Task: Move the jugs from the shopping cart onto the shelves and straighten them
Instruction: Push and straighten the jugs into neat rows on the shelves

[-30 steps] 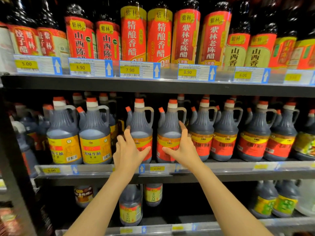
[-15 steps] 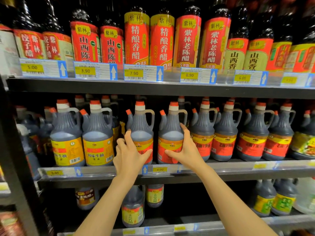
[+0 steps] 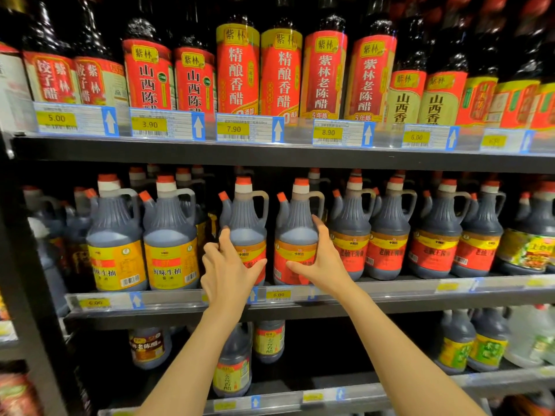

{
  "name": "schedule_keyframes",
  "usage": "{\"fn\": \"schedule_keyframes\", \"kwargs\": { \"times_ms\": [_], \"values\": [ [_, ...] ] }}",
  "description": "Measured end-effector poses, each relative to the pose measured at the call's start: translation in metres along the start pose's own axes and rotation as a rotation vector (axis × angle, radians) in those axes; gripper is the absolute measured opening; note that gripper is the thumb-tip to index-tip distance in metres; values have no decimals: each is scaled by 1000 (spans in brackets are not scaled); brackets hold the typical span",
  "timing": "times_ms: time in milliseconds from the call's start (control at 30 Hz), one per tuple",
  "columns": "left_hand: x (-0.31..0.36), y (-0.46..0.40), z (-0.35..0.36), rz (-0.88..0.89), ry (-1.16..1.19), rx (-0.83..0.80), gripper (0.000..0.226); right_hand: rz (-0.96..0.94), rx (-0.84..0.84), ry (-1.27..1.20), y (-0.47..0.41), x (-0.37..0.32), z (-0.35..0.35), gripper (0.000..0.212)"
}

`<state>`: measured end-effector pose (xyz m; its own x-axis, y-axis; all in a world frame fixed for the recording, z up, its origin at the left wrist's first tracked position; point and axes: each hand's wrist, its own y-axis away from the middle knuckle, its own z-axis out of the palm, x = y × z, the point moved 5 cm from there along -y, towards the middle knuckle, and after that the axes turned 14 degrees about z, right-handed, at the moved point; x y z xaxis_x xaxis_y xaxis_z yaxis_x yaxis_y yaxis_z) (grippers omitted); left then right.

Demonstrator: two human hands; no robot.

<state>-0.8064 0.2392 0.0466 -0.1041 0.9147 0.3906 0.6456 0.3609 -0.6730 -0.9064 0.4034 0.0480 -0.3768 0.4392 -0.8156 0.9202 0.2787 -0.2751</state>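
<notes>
Two dark jugs with red labels and orange caps stand side by side at the front of the middle shelf [image 3: 390,295]. My left hand [image 3: 229,270] grips the left jug [image 3: 244,219], fingers round its left side and thumb across the label. My right hand [image 3: 319,262] grips the right jug [image 3: 297,223], fingers up its right side and thumb on the label. Both jugs stand upright with handles to the right. The shopping cart is out of view.
Yellow-labelled jugs [image 3: 171,241] stand to the left, more red-labelled jugs [image 3: 390,232] to the right. Tall vinegar bottles [image 3: 238,70] fill the upper shelf behind price tags [image 3: 237,129]. Several jugs [image 3: 232,361] sit on the lower shelf.
Both hands have stayed on the two jugs. The view has shifted slightly, and the right fingers have slid higher up the right jug's side.
</notes>
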Motion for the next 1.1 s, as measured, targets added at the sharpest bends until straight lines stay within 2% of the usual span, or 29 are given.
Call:
{"fn": "schedule_keyframes", "kwargs": {
  "times_ms": [533,667,767,900,1000,1100],
  "values": [
    [-1,-3,6,3,-17,7,99,-10,24,8,-4,2,3,107],
    [-2,-1,12,87,-108,62,103,-30,1,40,1,2,-1,105],
    [7,5,1,169,-132,231,95,-52,127,-39,8,6,-26,90],
    [60,7,-8,424,-40,403,72,-17,467,38,8,20,-80,65],
    [112,2,15,564,128,337,61,29,589,121,2,36,-111,60],
    [149,-5,48,508,215,137,62,104,601,236,-7,55,-132,65]
  ]
}}
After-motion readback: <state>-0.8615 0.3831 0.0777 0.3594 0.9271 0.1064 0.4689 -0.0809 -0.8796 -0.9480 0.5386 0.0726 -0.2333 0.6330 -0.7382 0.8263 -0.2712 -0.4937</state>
